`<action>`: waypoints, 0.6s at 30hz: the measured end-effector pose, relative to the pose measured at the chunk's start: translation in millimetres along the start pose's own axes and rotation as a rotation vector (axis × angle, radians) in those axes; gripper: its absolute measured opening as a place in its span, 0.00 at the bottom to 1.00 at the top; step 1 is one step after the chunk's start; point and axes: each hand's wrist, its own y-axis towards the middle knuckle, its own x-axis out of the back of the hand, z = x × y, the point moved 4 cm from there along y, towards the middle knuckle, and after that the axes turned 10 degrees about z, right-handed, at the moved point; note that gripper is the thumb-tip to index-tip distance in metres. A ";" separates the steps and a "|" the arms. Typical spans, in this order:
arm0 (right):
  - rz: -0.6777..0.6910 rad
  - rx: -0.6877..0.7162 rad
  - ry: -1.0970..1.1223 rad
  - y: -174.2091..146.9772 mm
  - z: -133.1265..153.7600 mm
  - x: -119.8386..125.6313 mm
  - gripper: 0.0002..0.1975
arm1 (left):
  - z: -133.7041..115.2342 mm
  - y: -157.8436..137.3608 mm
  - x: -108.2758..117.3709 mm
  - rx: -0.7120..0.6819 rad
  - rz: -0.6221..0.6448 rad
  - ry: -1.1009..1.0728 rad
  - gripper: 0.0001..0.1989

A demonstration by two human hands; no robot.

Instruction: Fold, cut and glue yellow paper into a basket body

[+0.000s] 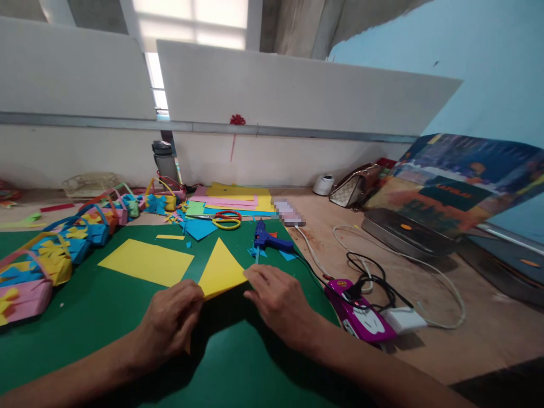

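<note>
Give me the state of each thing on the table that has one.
Left hand, closed on the yellow paper
Right hand, pinching its corner
Yellow paper, bent or folded
Yellow sheet, flat
Glue gun, lying down, unheld
Scissors, lying down, unheld
Bottle, upright
Power strip, black plug inserted

Folded yellow paper [221,269] sits tilted, one corner pointing away.
</note>
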 end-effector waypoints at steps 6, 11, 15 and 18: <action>-0.054 -0.151 0.416 -1.0 -21.3 4.5 0.09 | -7.8 -2.7 1.7 -0.010 -0.055 -0.098 0.07; -0.004 -0.192 0.718 -2.5 -11.0 -0.1 0.11 | -19.0 -4.5 -7.1 0.010 0.122 -0.138 0.02; 0.071 -0.301 0.915 -1.9 -6.1 -0.5 0.11 | -23.0 3.9 -10.6 0.119 0.158 -0.167 0.05; 0.168 -0.400 1.084 -1.3 -3.8 -3.7 0.17 | -23.3 12.5 -17.1 0.178 0.183 -0.202 0.08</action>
